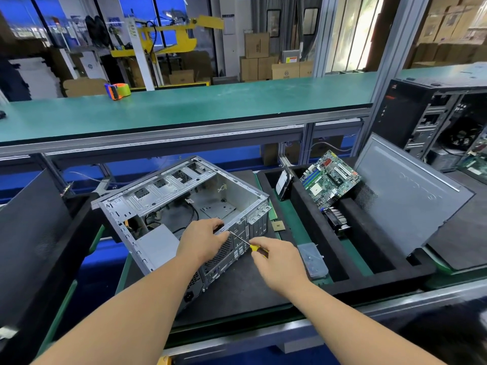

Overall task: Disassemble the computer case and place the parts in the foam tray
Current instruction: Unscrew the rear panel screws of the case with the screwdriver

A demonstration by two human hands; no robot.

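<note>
Computer case gripped by left hand, right hand holding screwdriver

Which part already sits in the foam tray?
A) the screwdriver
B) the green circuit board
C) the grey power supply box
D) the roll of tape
B: the green circuit board leans in a slot of the foam tray, while the right hand holds the screwdriver at the computer case.

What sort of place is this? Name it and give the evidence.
Probably a factory or warehouse teardown line for computers: a long green-topped workbench, stacked cardboard boxes behind it, and a foam tray holding a motherboard beside the opened computer case.
</note>
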